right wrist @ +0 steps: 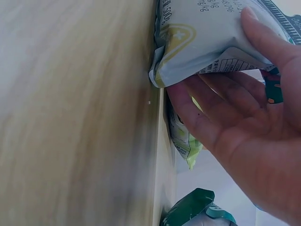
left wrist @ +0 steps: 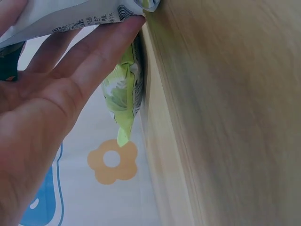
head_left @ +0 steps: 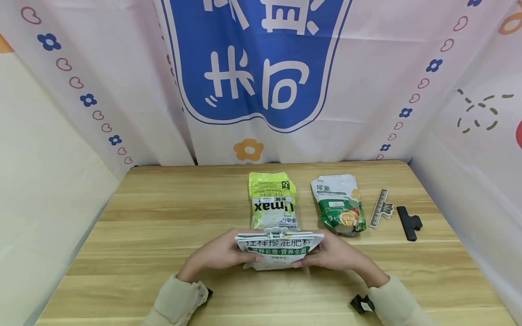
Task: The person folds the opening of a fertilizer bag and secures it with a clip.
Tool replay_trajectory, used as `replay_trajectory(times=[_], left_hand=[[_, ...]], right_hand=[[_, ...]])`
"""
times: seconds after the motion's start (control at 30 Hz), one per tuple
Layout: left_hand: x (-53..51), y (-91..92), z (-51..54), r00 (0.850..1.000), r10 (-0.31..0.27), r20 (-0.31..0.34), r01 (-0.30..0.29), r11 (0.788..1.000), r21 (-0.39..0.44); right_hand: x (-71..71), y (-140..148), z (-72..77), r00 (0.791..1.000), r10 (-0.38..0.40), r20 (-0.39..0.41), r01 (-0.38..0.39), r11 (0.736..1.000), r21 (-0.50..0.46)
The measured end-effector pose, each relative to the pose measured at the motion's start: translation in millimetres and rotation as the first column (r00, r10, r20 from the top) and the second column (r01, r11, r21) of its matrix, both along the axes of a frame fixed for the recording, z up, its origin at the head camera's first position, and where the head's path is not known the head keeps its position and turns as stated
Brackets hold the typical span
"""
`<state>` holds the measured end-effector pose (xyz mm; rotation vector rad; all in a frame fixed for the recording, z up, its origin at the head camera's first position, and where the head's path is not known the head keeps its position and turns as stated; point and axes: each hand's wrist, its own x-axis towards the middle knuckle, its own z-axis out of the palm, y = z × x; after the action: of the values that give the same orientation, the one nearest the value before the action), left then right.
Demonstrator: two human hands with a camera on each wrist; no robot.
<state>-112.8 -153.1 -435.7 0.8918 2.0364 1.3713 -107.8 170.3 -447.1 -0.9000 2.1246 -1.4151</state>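
Between both hands stands a white bag of granular fertilizer with a green band and printed characters, its top edge toward the head camera. A light-coloured ruler-marked clip lies across that top edge. From one side my left hand grips the bag, thumb on the near face and fingers behind. My right hand holds the opposite side the same way. In the right wrist view, the bag's lower corner is down at the tabletop, with the right thumb pressed on its face.
Just behind lies a yellow-green Umax bag. Right of it is a white and green bag with fruit pictures. A grey ruler-marked clip and a black clip lie further right on the wooden table. A printed curtain hangs behind.
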Motion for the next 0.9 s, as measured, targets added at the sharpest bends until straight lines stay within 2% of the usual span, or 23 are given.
replay_trajectory(times=[0.13,0.43,0.7,0.9], left_hand=[[0.5,0.1,1.3,1.000,0.014,-0.007,-0.014,1.000,-0.015],[1.3,1.3,4.1,1.000,0.025,-0.015,-0.025,1.000,-0.012],[0.9,-0.7,4.5,0.999,0.035,0.013,-0.035,0.999,-0.020],[1.6,-3.1,6.1,0.997,0.076,0.033,-0.075,0.996,-0.050]], right_hand=[[-0.4,0.8,2.0,1.000,-0.002,-0.005,0.002,1.000,0.010],[-1.8,0.5,5.4,0.997,-0.008,-0.075,0.012,0.999,0.053],[-0.4,-2.2,6.0,0.998,-0.028,-0.051,0.031,0.998,0.063],[0.8,-5.3,5.3,0.998,-0.061,-0.002,0.061,0.994,0.088]])
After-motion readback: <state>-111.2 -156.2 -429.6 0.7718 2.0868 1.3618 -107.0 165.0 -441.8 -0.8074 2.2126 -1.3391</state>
